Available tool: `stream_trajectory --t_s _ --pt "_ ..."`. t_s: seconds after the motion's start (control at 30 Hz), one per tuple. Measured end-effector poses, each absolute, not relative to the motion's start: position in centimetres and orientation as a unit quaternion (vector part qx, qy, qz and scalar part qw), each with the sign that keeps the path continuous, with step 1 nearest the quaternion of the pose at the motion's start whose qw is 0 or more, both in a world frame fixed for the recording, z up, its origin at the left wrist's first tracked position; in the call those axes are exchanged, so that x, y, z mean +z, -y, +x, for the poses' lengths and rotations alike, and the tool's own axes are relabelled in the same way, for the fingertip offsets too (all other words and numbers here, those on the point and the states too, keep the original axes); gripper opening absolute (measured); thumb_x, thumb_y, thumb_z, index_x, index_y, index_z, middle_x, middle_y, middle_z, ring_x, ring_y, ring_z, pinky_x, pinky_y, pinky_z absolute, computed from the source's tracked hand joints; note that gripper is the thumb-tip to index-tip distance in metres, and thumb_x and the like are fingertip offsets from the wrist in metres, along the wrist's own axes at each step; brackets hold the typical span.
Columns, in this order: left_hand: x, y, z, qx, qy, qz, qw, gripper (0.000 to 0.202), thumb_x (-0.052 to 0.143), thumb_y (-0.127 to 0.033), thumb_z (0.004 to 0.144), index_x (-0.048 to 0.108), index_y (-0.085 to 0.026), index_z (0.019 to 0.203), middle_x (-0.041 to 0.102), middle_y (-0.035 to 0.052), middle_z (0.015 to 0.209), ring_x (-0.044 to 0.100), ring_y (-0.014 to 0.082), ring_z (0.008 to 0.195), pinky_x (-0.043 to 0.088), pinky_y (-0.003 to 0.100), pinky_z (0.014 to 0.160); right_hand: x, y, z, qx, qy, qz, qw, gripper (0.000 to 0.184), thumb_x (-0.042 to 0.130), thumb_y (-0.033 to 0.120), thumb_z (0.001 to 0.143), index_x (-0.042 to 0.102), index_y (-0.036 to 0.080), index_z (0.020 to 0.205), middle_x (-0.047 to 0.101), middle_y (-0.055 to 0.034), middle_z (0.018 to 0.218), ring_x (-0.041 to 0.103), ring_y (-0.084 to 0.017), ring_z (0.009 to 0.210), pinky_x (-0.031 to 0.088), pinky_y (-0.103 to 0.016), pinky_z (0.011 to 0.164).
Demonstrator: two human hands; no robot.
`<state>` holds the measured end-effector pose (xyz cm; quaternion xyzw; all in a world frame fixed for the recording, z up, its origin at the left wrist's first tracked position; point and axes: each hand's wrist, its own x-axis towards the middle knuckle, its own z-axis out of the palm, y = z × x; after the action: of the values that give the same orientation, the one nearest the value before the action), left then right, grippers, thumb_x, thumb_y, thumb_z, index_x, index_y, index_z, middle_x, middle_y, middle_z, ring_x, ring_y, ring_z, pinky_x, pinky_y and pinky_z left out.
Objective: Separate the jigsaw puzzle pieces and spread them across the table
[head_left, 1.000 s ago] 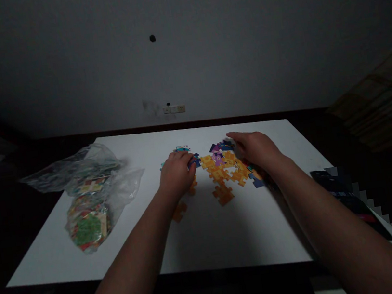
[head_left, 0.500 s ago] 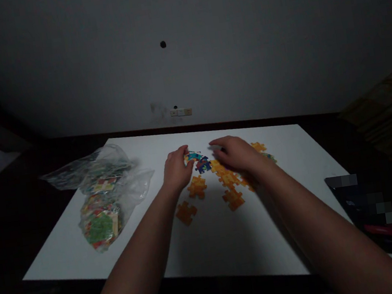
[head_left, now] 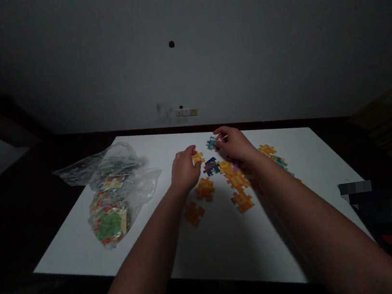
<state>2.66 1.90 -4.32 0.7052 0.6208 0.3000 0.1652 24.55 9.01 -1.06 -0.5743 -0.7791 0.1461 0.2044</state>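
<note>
Loose jigsaw pieces lie spread over the middle of a white table (head_left: 231, 239). My left hand (head_left: 184, 170) is curled, with thumb and fingers pinched on an orange puzzle piece (head_left: 198, 157). My right hand (head_left: 234, 145) is a little farther back, fingers pinched on a teal puzzle piece (head_left: 212, 143). Between the two hands lies a dark blue piece (head_left: 211, 167). Orange pieces (head_left: 241, 201) lie flat nearer to me, with one more orange piece (head_left: 193, 213) by my left forearm. More pieces (head_left: 267, 149) lie to the right of my right wrist.
Clear plastic bags (head_left: 111, 197) full of colourful puzzle pieces lie on the table's left part. A dark object (head_left: 384, 218), partly pixelated, sits at the table's right edge. A grey wall with a socket strip (head_left: 186, 112) stands behind the table. The room is dim.
Both hands rose off the pile and shifted toward the table's far side. The left now pinches an orange piece and the right a teal one. The camera view drifted left.
</note>
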Motion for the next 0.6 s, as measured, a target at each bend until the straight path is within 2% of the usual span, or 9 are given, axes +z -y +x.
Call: stream_trajectory --t_s 0.07,0.17,0.27,0.33,0.4,0.47,0.6 --pt "-4.2 -1.8 2.7 0.295 -0.625 0.705 0.159 0.061 0.072 -0.017 0.1 0.062 -0.022 0.16 0.08 0.0121 0.144 0.065 0.035 0.141 0.05 0.051 0.125 -1.0 -9.2 25.4 0.124 0.774 -0.588 0.198 0.033 0.071 0.016 0.1 0.083 0.017 0.132 0.084 -0.0183 0.12 0.078 -0.03 0.104 0.06 -0.044 0.097" --pt "-3.5 -1.4 2.9 0.299 -0.612 0.723 0.117 0.055 0.061 -0.013 0.102 0.066 -0.021 0.157 0.077 0.0129 0.149 0.064 0.0327 0.142 0.049 0.048 0.127 -0.7 -8.2 26.0 0.093 0.789 -0.578 0.188 0.022 0.069 0.017 0.101 0.088 0.016 0.114 0.082 -0.0216 0.129 0.072 -0.037 0.124 0.053 -0.052 0.114" --pt "-2.4 -0.4 3.4 0.274 -0.564 0.774 0.087 0.04 0.064 -0.028 0.107 0.075 -0.022 0.145 0.078 0.0128 0.141 0.064 0.035 0.137 0.051 0.051 0.123 -0.3 -5.8 26.3 0.091 0.817 -0.54 0.181 0.03 0.062 0.019 0.106 0.086 0.016 0.123 0.08 -0.0192 0.138 0.069 -0.034 0.132 0.05 -0.049 0.12" --pt "-2.1 0.3 3.8 0.227 -0.516 0.82 0.102 0.043 0.074 -0.041 0.103 0.077 -0.025 0.143 0.078 0.0128 0.135 0.066 0.0367 0.131 0.054 0.054 0.118 -0.2 -3.7 26.5 0.116 0.848 -0.492 0.158 0.032 0.066 0.019 0.104 0.085 0.02 0.13 0.082 -0.0134 0.134 0.073 -0.029 0.126 0.053 -0.041 0.116" --pt "-2.2 0.8 4.0 0.195 -0.475 0.848 0.131 0.049 0.077 -0.038 0.099 0.075 -0.026 0.147 0.077 0.0129 0.136 0.068 0.0358 0.13 0.055 0.054 0.118 -0.3 -1.7 26.9 0.134 0.877 -0.443 0.131 0.036 0.072 0.02 0.101 0.082 0.022 0.135 0.081 -0.0124 0.139 0.073 -0.028 0.128 0.054 -0.041 0.115" --pt "-2.7 0.9 4.0 0.205 -0.458 0.85 0.159 0.05 0.073 -0.03 0.1 0.072 -0.026 0.149 0.077 0.013 0.139 0.068 0.0337 0.132 0.055 0.052 0.12 -0.6 -0.1 27.2 0.128 0.888 -0.426 0.116 0.038 0.071 0.02 0.102 0.079 0.02 0.139 0.079 -0.0163 0.145 0.071 -0.031 0.134 0.053 -0.045 0.118" --pt "-3.4 0.5 3.5 0.254 -0.463 0.827 0.191 0.053 0.071 -0.02 0.095 0.073 -0.025 0.148 0.079 0.0127 0.137 0.071 0.0318 0.129 0.056 0.051 0.119 -0.9 1.4 27.5 0.102 0.874 -0.461 0.111 0.036 0.066 0.021 0.106 0.076 0.02 0.141 0.08 -0.0175 0.138 0.072 -0.033 0.131 0.054 -0.047 0.115"
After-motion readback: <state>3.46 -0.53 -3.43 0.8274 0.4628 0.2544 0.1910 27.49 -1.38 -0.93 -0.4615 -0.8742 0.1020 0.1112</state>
